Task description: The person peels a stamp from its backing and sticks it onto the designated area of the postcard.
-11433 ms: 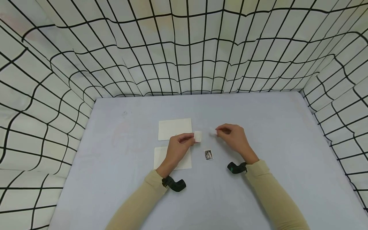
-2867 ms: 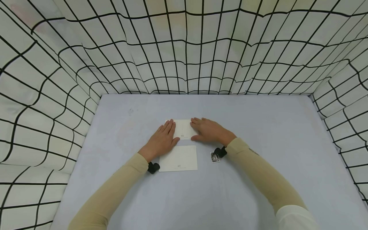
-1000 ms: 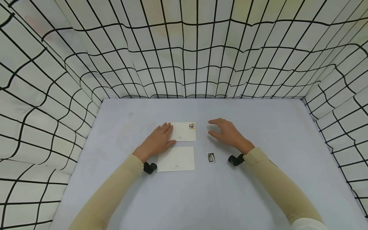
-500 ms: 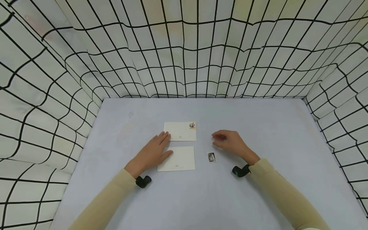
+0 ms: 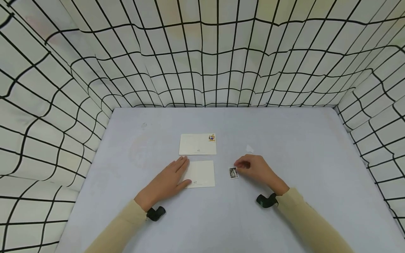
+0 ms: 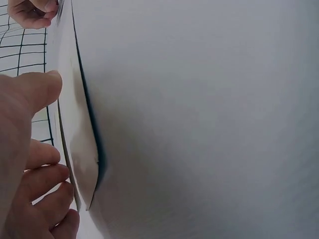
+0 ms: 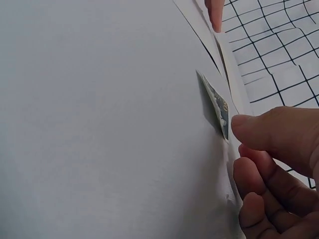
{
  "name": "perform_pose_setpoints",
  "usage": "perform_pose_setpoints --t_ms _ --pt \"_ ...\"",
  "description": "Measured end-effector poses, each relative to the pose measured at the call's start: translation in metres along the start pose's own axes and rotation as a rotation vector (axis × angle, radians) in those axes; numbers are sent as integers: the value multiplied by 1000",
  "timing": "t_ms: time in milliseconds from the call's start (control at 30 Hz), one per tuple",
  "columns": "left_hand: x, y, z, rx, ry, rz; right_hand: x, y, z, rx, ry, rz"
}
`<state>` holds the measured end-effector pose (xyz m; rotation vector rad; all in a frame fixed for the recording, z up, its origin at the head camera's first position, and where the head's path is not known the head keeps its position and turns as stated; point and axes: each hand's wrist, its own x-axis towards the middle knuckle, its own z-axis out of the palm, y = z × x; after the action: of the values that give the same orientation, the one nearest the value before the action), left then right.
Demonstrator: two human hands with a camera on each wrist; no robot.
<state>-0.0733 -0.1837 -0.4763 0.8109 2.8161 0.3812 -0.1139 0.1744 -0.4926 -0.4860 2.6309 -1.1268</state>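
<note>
Right hand now sits lower, at two o'clock of the stamp; cannot tell whether its grip pinches; left hand, fingers extended, overlaps lower card; stamp dark, white-bordered.

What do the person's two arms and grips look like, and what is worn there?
The left sleeve and right sleeve are beige, ending near the wrists. The left wrist device and right wrist device are black and bent. The left grip and right grip are ungloved hands.

Head view: lower card, left end hidden beneath left hand; printed mark illegible. Right of lower card, dark stamp: motif unclear. Below lower card, sleeves cut off.
</note>
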Motion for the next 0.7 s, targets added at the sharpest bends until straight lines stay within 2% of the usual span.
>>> perform_pose_setpoints --t_ms 233,500,700 --pt "-2 0 6 11 6 6 -3 -1 6 -1 8 0" --pt "-3 2 9 27 13 -1 -6 -7 10 -92 -2 -25" --pt "-2 7 7 49 29 32 -6 -11 10 -110 5 -40"
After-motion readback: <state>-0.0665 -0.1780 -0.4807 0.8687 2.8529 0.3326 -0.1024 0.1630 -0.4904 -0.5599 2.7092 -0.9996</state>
